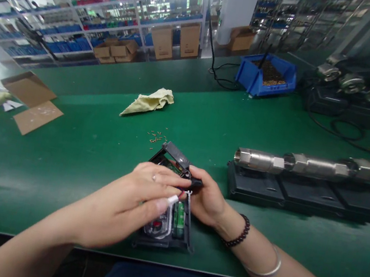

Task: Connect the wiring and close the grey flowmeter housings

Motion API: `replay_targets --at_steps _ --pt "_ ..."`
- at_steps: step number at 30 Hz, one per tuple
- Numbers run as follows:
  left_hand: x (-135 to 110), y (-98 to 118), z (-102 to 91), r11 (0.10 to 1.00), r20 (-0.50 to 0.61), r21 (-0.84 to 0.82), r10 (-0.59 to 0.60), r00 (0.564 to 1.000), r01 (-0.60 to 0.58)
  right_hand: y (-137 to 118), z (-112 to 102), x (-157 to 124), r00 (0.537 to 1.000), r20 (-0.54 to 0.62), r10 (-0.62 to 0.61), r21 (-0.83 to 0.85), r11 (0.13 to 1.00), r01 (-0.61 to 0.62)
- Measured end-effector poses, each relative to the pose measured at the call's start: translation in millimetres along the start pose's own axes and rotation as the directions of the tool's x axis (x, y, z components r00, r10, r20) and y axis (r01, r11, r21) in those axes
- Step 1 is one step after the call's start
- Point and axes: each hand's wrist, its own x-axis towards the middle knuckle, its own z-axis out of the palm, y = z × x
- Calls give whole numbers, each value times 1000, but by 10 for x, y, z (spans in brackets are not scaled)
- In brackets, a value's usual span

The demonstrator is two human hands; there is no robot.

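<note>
A black plastic housing point(188, 242) lies opened on the bench near its front edge, its upper part point(177, 155) tilted up. Inside its lower part are a green battery point(179, 219) and a clear-rimmed round piece with red in it point(157, 225). My left hand point(138, 190) reaches across the housing and pinches a small white plug connector point(173, 199) with a red wire between thumb and fingers. My right hand point(208, 200) is wrapped round the right side of the housing at the joint between its two parts. The right fingertips are hidden.
Small screws point(157, 138) lie scattered beyond the housing, below a yellow cloth point(150, 102). To the right, metal valve bodies point(260, 161) stand on black boxes point(255, 184). A blue bin point(257, 85) of small brass-coloured parts is at the back; cardboard point(38, 117) lies left.
</note>
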Motion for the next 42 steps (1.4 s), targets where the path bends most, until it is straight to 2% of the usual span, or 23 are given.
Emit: replay_targets --at_steps 2,3,7,11,13,15,17,19,22,24,30,34,38,42 --pt "5 -11 10 999 23 -38 29 999 -28 -5 4 3 1000 -18 16 0 1000 -16" --pt "16 -23 36 998 -9 -53 31 999 -32 -5 8 7 1000 -24 20 6 1000 -20" --pt "64 -61 223 999 -225 -40 -16 974 7 2 30 30 999 -45 -4 45 999 6" --pt "45 -26 389 982 -334 151 -55 941 111 -3 37 46 999 -35 -20 23 1000 20" --pt "17 6 437 956 -375 280 23 927 90 -7 29 46 1000 -17 -9 23 1000 10" --pt "-12 44 477 929 -382 370 125 916 27 -9 18 43 1000 -10 13 17 1000 -12" --pt "-36 88 525 904 -371 428 174 912 2 -8 7 37 999 -10 32 1 999 -32" --pt "-54 135 592 880 -346 474 150 926 34 -6 0 33 1000 -15 27 -12 1000 -27" --pt "-63 201 723 821 -245 563 57 968 94 -1 -4 32 999 -35 9 -19 1000 -10" --pt "-57 249 811 777 -209 616 0 978 132 -1 -1 33 999 -44 13 -25 1000 -14" --pt "-37 418 952 662 -277 709 -52 959 241 -13 34 25 998 -64 11 -8 1000 -12" --pt "-42 415 929 727 -305 642 -46 951 241 -18 55 14 999 -54 -8 -20 1000 7" --pt "-60 364 937 811 -439 484 -100 893 329 -34 50 -13 998 -55 -21 -96 995 16" --pt "-89 370 1028 816 -592 370 -161 789 444 -60 39 -70 998 -64 -21 -191 982 9"
